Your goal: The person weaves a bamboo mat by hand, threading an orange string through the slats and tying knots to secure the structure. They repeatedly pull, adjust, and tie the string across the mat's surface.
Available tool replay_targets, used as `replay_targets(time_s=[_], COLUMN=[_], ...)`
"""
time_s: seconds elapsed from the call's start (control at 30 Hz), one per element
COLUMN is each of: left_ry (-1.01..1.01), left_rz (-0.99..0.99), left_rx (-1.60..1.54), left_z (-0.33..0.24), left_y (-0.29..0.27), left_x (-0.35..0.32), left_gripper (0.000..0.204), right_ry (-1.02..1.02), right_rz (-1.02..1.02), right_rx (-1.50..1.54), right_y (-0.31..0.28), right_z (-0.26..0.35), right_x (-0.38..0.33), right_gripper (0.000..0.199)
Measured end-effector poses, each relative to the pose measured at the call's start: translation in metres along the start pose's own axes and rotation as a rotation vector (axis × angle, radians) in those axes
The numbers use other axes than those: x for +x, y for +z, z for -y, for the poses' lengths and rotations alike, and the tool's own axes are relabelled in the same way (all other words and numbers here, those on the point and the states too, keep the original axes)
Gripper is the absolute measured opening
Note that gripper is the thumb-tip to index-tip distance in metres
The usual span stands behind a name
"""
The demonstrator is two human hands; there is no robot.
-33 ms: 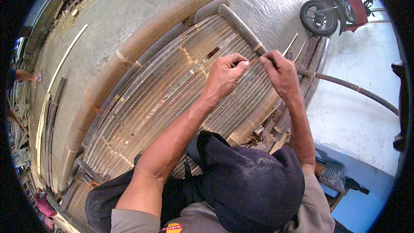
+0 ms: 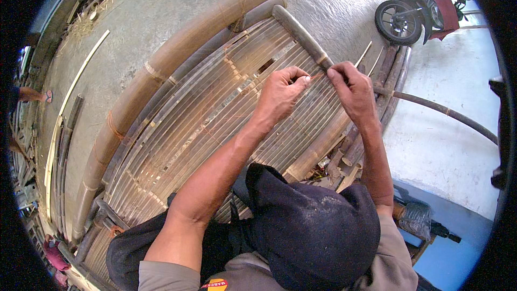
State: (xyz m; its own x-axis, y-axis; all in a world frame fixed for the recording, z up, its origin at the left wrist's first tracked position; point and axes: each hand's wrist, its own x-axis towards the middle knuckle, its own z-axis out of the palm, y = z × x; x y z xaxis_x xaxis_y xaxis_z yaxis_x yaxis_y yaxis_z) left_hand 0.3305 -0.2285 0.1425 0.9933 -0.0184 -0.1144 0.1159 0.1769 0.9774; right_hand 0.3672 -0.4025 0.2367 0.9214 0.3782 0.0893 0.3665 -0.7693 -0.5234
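My left hand (image 2: 280, 94) is closed in a pinch above a slatted bamboo platform (image 2: 291, 124). To its right, my right hand (image 2: 353, 94) is also pinched shut, thumb against fingers. A thin orange string (image 2: 318, 76) spans the short gap between the two hands, and both grip it. Inside the fingers its ends are hidden. Just beyond the hands is the bamboo end pole (image 2: 301, 35) of the platform. Similar orange string (image 2: 114, 126) is wrapped round the thick bamboo pole (image 2: 177, 56) on the platform's left side.
A motorcycle (image 2: 414, 16) stands at the far right, by a pale wall (image 2: 447, 97). Bamboo poles (image 2: 386, 67) lie along that wall. More poles and a pale strip (image 2: 81, 81) lie on the concrete floor (image 2: 177, 5) at left. Someone's foot (image 2: 40, 95) shows at the left edge.
My right hand has shifted slightly to the right, so the gap between my hands is a little wider. My left hand has stayed in place.
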Motion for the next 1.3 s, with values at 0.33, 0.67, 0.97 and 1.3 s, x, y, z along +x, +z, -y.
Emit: replay_targets(time_s=[0.33, 0.67, 0.97, 1.3], left_ry=[-0.04, 0.021, -0.036, -0.044], left_rz=[0.047, 0.153, 0.117, 0.041], left_rx=[0.085, 0.06, -0.007, 0.005], left_z=[-0.002, 0.0, -0.019, -0.026], left_y=[-0.003, -0.022, -0.052, -0.067], left_x=[0.001, 0.02, 0.027, 0.022], left_gripper=[0.025, 0.027, 0.019, 0.02], right_ry=[-0.36, -0.238, -0.132, -0.044], right_rz=[0.029, 0.032, 0.025, 0.081], right_rx=[-0.053, -0.095, 0.121, -0.016], right_y=[0.008, 0.025, 0.045, 0.193], right_z=[-0.007, -0.006, -0.033, -0.113], right_x=[0.0, 0.005, 0.028, 0.001], right_gripper=[0.023, 0.013, 0.024, 0.04])
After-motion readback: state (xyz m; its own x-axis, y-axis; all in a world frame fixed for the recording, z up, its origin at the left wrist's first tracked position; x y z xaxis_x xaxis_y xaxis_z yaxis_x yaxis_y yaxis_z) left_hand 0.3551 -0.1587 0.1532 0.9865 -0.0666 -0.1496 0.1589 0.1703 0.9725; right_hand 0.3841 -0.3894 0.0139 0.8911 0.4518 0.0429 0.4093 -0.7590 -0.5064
